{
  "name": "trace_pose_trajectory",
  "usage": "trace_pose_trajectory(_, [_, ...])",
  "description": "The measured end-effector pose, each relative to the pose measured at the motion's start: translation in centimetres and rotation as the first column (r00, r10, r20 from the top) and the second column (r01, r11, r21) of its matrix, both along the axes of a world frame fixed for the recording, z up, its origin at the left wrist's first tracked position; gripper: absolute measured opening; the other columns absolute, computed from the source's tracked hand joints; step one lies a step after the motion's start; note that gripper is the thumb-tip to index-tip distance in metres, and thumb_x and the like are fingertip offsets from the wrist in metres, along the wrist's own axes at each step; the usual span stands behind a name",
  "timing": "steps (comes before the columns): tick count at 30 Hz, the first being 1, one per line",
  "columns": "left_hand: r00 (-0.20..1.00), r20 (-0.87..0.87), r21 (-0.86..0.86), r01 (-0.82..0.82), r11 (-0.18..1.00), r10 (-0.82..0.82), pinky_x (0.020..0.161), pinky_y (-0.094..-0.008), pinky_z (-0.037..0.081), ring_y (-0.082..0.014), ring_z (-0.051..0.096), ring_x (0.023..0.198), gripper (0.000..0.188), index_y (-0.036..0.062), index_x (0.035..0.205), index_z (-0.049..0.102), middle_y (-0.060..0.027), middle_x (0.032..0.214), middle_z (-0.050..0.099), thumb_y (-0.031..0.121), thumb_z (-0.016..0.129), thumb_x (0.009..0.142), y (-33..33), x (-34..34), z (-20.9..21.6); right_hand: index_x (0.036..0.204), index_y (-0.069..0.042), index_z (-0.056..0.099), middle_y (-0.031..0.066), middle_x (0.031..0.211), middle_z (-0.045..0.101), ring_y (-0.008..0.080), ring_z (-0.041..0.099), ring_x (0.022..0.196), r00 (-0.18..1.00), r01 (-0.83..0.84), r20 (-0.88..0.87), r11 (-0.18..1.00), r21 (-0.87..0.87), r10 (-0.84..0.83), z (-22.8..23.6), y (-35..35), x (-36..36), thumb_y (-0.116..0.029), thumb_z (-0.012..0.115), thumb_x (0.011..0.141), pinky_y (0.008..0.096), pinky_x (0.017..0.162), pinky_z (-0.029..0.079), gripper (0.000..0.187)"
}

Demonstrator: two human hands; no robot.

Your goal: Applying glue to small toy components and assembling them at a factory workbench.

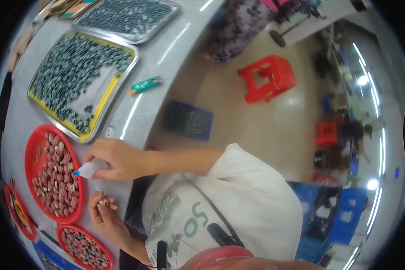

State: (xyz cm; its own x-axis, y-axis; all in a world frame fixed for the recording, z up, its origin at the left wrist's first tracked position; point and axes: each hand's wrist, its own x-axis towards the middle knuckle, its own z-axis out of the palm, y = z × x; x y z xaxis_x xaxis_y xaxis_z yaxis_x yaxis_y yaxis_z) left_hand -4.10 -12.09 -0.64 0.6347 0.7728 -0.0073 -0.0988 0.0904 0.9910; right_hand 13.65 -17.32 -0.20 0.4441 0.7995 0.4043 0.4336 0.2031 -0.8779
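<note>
My right hand point(121, 158) is closed round a small whitish squeeze bottle point(93, 168) with a narrow blue tip, which points left over the edge of a round red basket point(28, 155). Many small pink, ribbed pieces point(58, 180) with cream patches fill that basket. Closer to my body, my left hand point(107, 224) pinches one small brownish and cream piece point(104, 202) between its fingertips, just beside the basket's rim. The fingers partly cover this piece.
A metal tray point(131, 67) of dark grey-green pieces lies beyond the baskets, with another tray point(168, 22) behind. A green box point(146, 85) is near the table edge. Smaller red baskets point(99, 245) stand nearby. On the floor are a red stool point(274, 78) and blue crate point(207, 126).
</note>
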Motion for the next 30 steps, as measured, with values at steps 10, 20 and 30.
trace_pose_trajectory(10, [1.0, 0.007, -0.041, 0.015, 0.999, -0.014, 0.072, -0.0225, 0.04, -0.0155, 0.05, 0.081, 0.026, 0.0002, 0.103, 0.049, -0.0097, 0.099, 0.051, 0.022, 0.05, 0.089, -0.5, -0.6, 0.2, 0.09, -0.005, 0.055, 0.0097, 0.087, 0.057, 0.0283, 0.052, 0.085, 0.991, 0.068, 0.112, 0.996, 0.063, -0.074, -1.4, -0.5, -0.3, -0.021, 0.068, 0.065, 0.0377, 0.076, 0.04, 0.032])
trace_pose_trajectory(20, [0.987, -0.049, 0.068, 0.156, 0.986, -0.152, 0.083, -0.025, 0.039, -0.0156, 0.052, 0.094, 0.025, 0.0019, 0.11, 0.049, -0.008, 0.106, 0.053, 0.014, 0.052, 0.088, 0.6, -1.5, -0.9, 0.085, -0.007, 0.058, 0.0079, 0.084, 0.057, 0.0276, 0.05, 0.086, 0.98, 0.07, 0.177, 0.99, 0.125, -0.092, -2.0, -0.2, -0.4, -0.025, 0.07, 0.059, 0.038, 0.075, 0.039, 0.033])
trace_pose_trajectory(30, [0.985, -0.109, 0.064, 0.141, 0.988, -0.133, 0.083, -0.025, 0.04, -0.0155, 0.053, 0.093, 0.024, 0.0023, 0.109, 0.05, -0.008, 0.109, 0.052, 0.013, 0.053, 0.088, 1.1, -1.8, -1.5, 0.088, -0.007, 0.058, 0.0077, 0.087, 0.055, 0.0264, 0.047, 0.087, 0.982, -0.008, 0.19, 0.993, 0.12, -0.015, -1.6, -0.2, -0.4, -0.024, 0.069, 0.062, 0.0366, 0.077, 0.038, 0.033])
